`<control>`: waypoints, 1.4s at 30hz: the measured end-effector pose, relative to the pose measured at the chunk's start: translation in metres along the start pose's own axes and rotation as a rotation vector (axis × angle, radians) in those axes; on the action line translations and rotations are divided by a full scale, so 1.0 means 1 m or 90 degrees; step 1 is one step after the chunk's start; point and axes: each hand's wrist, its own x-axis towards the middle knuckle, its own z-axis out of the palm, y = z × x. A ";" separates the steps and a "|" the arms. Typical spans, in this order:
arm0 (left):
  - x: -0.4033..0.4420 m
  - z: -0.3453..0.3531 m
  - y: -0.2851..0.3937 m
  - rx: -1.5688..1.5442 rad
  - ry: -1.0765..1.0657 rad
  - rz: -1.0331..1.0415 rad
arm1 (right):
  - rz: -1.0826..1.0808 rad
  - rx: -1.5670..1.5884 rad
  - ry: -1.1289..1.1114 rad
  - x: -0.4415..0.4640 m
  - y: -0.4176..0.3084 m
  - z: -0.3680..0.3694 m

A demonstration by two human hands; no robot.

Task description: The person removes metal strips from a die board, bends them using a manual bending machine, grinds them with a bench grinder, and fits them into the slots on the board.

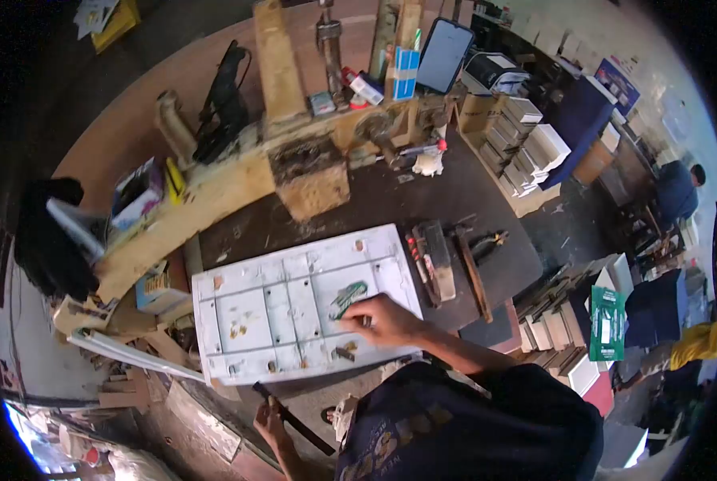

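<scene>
A white rectangular panel (250, 309) with raised ribs and several small holes lies on the dark workbench. Over its right part is my right hand (373, 319), fingers pinched together beside a green and white packet (347, 298). What the fingertips hold is too small to make out. Near the panel's lower edge lies a small dark metal piece (344, 353). My left hand (269, 421) is low in the view, below the panel, wrapped round a long dark bar (302, 426) that slants down to the right.
Right of the panel lie a red pen (414, 248), a block (436, 260) and a wooden-handled tool (474, 276). A wooden block (310, 176) and a phone (445, 54) stand behind. Stacked white boxes (527, 144) are at right. Two people (677, 192) (695, 345) are farther off.
</scene>
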 end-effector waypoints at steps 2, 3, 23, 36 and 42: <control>0.021 0.001 -0.016 -0.060 0.053 -0.049 | -0.006 0.020 0.134 0.009 0.016 -0.049; 0.023 0.008 -0.011 -0.051 0.054 -0.049 | -0.009 0.025 0.199 0.014 0.025 -0.072; 0.087 0.057 0.000 -0.078 0.102 0.004 | -0.081 -0.226 0.678 0.133 0.045 -0.410; 0.098 0.046 -0.026 0.077 0.007 0.006 | -0.057 -0.058 0.648 0.051 0.116 -0.151; 0.073 0.098 0.019 -0.064 -0.027 -0.092 | 0.040 -0.503 0.437 0.073 0.198 -0.063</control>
